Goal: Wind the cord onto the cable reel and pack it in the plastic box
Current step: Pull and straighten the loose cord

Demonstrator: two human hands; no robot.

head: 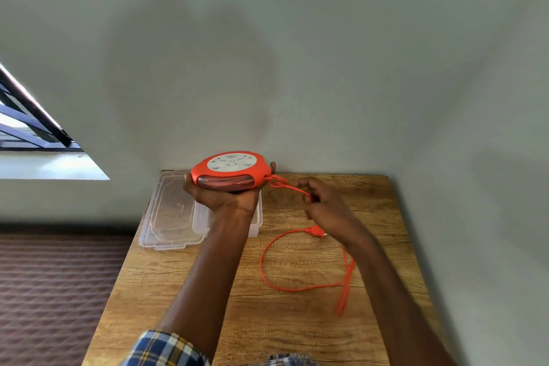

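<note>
1. The left hand holds the cable reel up from below, fingers wrapped round its rim, so it sits flat above the table.
2. The right hand is pinched shut on the cord just beside the reel, likely to feed it in.
3. The hands are close but not touching.
4. Some cord already sits inside the reel. The rest lies in a loose loop on the table, with the plug near the right wrist.
5. The plastic box waits open under the reel, its lid beside it, ready for packing later.
</note>
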